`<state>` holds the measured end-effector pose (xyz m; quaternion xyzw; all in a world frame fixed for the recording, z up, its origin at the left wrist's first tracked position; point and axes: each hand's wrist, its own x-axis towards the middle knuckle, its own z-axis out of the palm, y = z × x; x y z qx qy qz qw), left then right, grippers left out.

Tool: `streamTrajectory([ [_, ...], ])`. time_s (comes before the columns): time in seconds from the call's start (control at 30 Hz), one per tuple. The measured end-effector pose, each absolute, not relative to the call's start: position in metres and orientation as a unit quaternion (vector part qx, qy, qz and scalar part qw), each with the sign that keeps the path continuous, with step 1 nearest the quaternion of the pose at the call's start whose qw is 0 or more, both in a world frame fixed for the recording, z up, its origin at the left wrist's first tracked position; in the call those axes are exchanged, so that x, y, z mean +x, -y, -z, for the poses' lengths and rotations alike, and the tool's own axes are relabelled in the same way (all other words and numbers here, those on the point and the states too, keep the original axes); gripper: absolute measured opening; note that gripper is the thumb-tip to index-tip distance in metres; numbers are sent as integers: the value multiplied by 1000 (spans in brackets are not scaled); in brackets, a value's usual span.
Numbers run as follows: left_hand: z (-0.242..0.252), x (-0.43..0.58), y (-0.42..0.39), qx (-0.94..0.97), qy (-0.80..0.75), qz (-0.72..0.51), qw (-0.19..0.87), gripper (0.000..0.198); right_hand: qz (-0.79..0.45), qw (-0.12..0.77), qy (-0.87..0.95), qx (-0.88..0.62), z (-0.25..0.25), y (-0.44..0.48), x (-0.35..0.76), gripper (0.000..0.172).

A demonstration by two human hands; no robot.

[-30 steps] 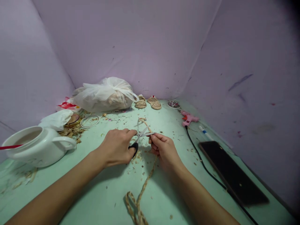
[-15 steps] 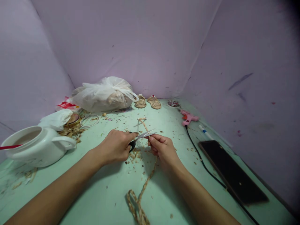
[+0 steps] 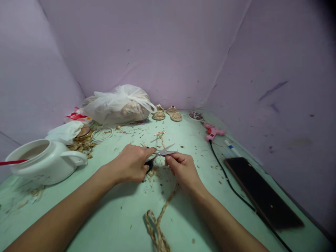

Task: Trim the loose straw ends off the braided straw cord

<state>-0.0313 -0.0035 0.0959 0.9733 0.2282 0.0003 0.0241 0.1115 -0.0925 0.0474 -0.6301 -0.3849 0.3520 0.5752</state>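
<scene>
My left hand [image 3: 132,162] is closed on a pair of scissors [image 3: 164,152] with dark handles. Its blades are parted and point right, meeting the cord just in front of my right fingertips. My right hand [image 3: 183,168] pinches a braided straw-coloured cord [image 3: 168,203] between thumb and fingers. One end of the cord runs past the blades to a frayed tip on the table; the rest trails toward me into a folded bundle. Small straw clippings [image 3: 152,176] lie beneath my hands. Whether the blades touch the cord I cannot tell.
On the left stand a white pot [image 3: 49,164] with a red stick and a tied plastic bag [image 3: 118,105]. Small woven slippers [image 3: 176,116] lie at the back. Rightward are a pink glue gun [image 3: 214,132] with a black cable, a marker [image 3: 232,148] and a dark phone [image 3: 262,192].
The scissor blades have spread wider apart around the cord. Both hands keep their holds, and the whole view has shifted slightly.
</scene>
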Motion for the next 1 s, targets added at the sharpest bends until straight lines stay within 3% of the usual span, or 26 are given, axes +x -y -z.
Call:
streamTrajectory([
  [0.33,-87,-29,2,977,-204,-16,60,24,-337,579,398,-627,-52,93,112,22],
  [0.47,-90,-31,-8,963,-219,-92,124,18,-364,600,358,-616,-51,92,112,21],
  [0.57,-95,-36,-17,946,-264,-149,116,15,-374,611,324,-618,-51,91,112,27],
  [0.77,-96,-41,-13,964,-249,-92,31,44,-411,628,275,-600,-55,92,113,25],
  [1.0,-88,-31,-2,976,-210,-36,-42,48,-417,632,284,-588,-57,91,112,17],
])
